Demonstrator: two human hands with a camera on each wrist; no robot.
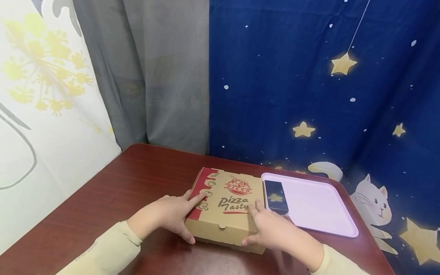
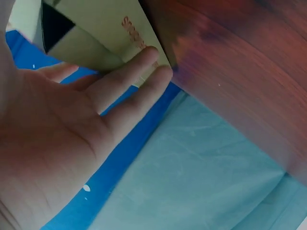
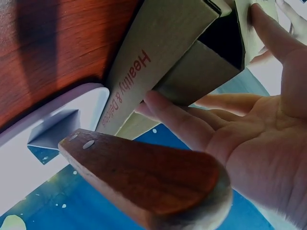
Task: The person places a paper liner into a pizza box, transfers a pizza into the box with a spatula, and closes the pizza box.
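A cardboard pizza box [image 1: 237, 225] with a red band and "Pizza Tasty" print sits on the table, its front towards me. My left hand [image 1: 172, 215] rests at its left front corner, fingers over the lid's red edge and side, thumb low by the front. On the right front corner lies my right hand [image 1: 271, 227], fingertips on the lid and thumb against the front. Both wrist views show fairly straight fingers along the box's sides. A dark gap [image 3: 223, 38] shows between the lid and lower part near a corner.
A pale pink tray [image 1: 319, 206] stands right of the box. On it lies a cleaver with a shiny, mirror-like blade [image 1: 275, 196]; its wooden handle [image 3: 144, 172] points towards me, close beside my right hand. Curtains [image 1: 175, 76] hang behind the reddish-brown table [image 1: 148, 172].
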